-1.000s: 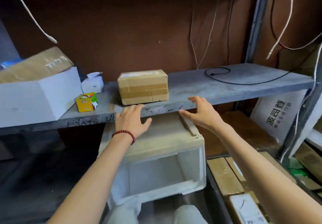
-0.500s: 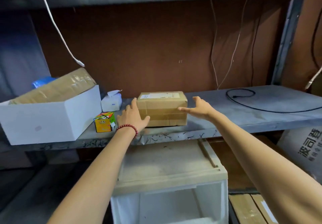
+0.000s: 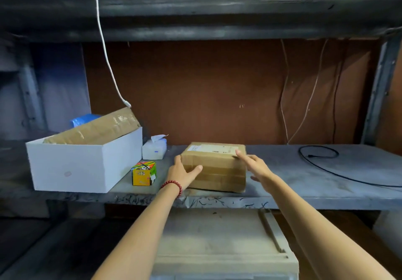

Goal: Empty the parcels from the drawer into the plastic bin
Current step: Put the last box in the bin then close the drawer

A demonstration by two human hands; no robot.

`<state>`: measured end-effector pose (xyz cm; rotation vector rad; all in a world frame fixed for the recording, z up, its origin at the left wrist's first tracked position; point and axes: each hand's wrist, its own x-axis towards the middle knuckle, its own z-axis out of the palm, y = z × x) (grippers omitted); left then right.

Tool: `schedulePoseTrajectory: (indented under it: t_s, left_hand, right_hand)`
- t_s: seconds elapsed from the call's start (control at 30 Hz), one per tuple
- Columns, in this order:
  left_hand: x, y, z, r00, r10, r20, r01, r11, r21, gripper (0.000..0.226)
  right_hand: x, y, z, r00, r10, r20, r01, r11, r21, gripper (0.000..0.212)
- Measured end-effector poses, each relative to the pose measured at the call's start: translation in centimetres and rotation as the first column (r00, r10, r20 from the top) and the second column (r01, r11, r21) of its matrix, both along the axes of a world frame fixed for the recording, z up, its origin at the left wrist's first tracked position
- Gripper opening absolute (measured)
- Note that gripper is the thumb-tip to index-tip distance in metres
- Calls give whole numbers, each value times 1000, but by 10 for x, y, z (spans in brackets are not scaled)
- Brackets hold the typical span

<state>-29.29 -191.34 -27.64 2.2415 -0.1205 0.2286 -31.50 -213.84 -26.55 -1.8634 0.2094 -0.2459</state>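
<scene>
A taped brown cardboard parcel (image 3: 217,166) with a white label lies on the grey shelf (image 3: 304,184). My left hand (image 3: 182,174) is at the parcel's left side, fingers behind the corner and thumb across its front face. My right hand (image 3: 253,166) is at the parcel's right edge with straight fingers, the index tip touching the top right corner. Below the shelf stands the white plastic drawer unit (image 3: 217,247); only its top shows. A white bin (image 3: 76,166) on the shelf's left holds a long brown parcel (image 3: 95,127).
A small colourful carton (image 3: 143,174) and a white tissue pack (image 3: 154,149) stand between the white bin and the parcel. A black cable (image 3: 322,162) coils on the shelf's right. A white cable (image 3: 108,57) hangs from above. An upper shelf beam (image 3: 195,7) is overhead.
The view has tilted up from the drawer unit to the shelf. Both hands have risen from the drawer unit's top and come to the two sides of the brown parcel.
</scene>
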Motion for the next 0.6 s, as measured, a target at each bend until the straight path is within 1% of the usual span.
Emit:
schedulePoseTrajectory:
  t_s: [0.07,0.1,0.2,0.23,0.33,0.4,0.43,0.47,0.5,0.6]
  left_hand:
    - [-8,0,6,1000,-5,12,5,1000,-10,84]
    - [-12,1,9,1000,-5,21,5,1000,-22,85]
    - [-26,5,19,998,0,57,2,999,-34,86]
    - [-32,6,24,997,0,74,1,1000,-18,86]
    - [-53,13,35,992,3,127,-4,1000,8,82]
    - [-67,19,38,986,-5,168,5,1000,-3,79]
    - [-74,22,37,982,-10,188,12,1000,-8,79]
    - [-82,26,35,979,-14,202,16,1000,-10,81]
    - [-90,31,32,978,-12,211,15,1000,-15,83]
    - [-123,46,14,977,11,213,5,997,-75,89]
  right_hand:
    - [-8,-1,2,1000,-16,12,16,1000,-19,82]
    - [-13,1,5,999,-11,41,11,1000,10,79]
    - [-27,3,11,991,23,133,-38,992,117,61]
    - [-34,5,14,988,31,151,-51,990,129,54]
    - [-56,7,21,975,51,214,-85,984,155,45]
    - [-74,12,25,964,60,260,-106,981,165,30]
    - [-83,14,26,953,73,294,-133,973,189,25]
    - [-92,18,28,946,78,316,-152,964,218,26]
    - [-99,21,26,945,75,319,-157,958,240,30]
    - [-117,29,9,933,86,350,-199,933,301,57]
